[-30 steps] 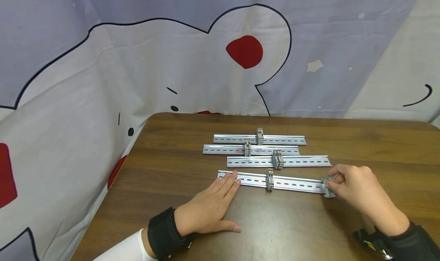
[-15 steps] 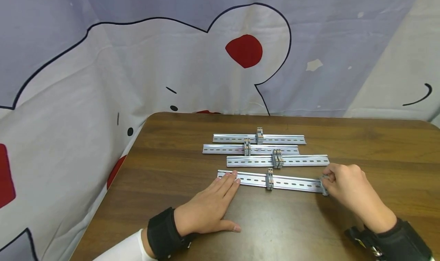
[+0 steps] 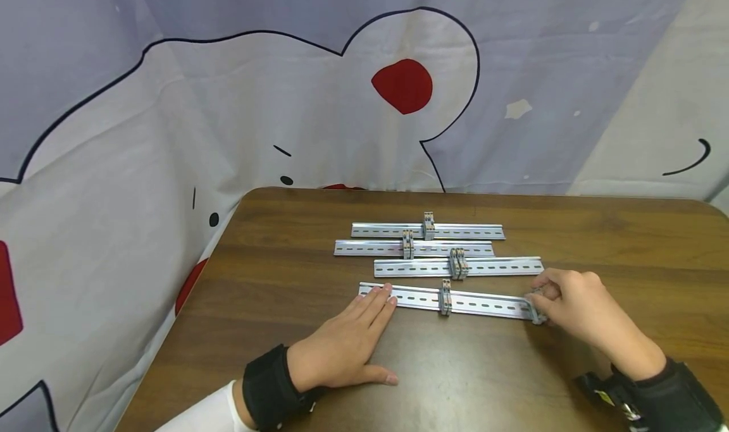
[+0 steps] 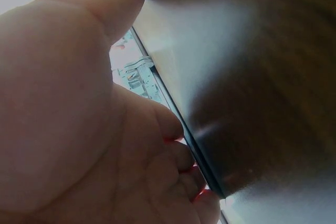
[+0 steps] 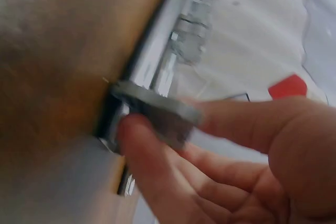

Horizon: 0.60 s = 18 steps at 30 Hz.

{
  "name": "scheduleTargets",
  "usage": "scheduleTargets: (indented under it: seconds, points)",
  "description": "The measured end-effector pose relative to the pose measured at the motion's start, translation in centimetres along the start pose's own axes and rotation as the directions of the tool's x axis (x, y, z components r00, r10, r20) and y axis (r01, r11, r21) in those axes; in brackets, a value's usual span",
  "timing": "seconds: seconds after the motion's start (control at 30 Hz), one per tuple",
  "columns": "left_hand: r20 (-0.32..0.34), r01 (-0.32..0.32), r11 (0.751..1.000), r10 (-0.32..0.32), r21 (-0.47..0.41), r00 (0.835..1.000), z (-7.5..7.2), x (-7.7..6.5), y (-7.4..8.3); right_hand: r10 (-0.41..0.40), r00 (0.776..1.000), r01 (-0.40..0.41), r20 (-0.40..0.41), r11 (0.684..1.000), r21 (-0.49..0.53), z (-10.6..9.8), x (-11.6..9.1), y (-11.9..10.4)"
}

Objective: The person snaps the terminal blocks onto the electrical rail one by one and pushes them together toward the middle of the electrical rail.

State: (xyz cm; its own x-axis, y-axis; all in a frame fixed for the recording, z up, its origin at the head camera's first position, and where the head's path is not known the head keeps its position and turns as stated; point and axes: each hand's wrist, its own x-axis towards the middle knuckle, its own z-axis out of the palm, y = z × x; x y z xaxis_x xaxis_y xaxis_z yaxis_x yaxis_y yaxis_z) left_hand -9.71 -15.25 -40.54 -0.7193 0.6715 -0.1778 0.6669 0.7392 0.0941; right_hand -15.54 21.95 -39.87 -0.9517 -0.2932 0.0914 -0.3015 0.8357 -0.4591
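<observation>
The nearest slotted metal DIN rail (image 3: 490,304) lies slightly slanted on the table. My left hand (image 3: 342,343) is flat, its straight fingertips resting on the rail's left end; in the left wrist view the palm hides much of the rail. At the right end, my right hand (image 3: 583,308) pinches a grey terminal block (image 5: 157,102) between thumb and fingers. The block stands across the rail at its end, partly covered by the fingers in the head view. Another narrow group of terminal blocks (image 3: 445,297) sits near the rail's middle.
Behind lie three more DIN rails in a staggered row: the far rail (image 3: 478,232), the middle rail (image 3: 364,248) and the closer rail (image 3: 507,267). Each carries terminal blocks. A printed curtain (image 3: 256,116) hangs beyond the wooden table (image 3: 273,242).
My right hand has moved left with the terminal block, bringing it further onto the rail's right end, and the wrist has turned a little. The left hand has stayed in place.
</observation>
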Motion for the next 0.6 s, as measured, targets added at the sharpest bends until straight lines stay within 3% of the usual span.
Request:
scheduleTargets:
  seconds: [0.13, 0.3, 0.4, 0.6]
  points:
    - [-0.006, -0.007, 1.000, 0.007, -0.005, 1.000, 0.0, 0.0, 0.0, 0.089, 0.970, -0.139, 0.227, 0.968, 0.210, -1.5, -0.1, 1.1]
    - [-0.010, -0.006, 1.000, 0.006, -0.008, 1.000, 0.1, 0.0, -0.1, 0.020, 0.910, -0.241, 0.415, 0.839, 0.488, -2.4, -0.2, 3.0]
    - [-0.014, -0.006, 1.000, 0.006, -0.003, 1.000, 0.2, 0.0, -0.1, -0.042, 0.887, -0.262, 0.460, 0.774, 0.576, -2.2, 0.1, 3.7]
    - [-0.019, -0.007, 1.000, 0.007, 0.001, 1.000, 0.2, 0.0, -0.2, -0.048, 0.873, -0.307, 0.485, 0.719, 0.623, -1.6, 0.4, 4.0]
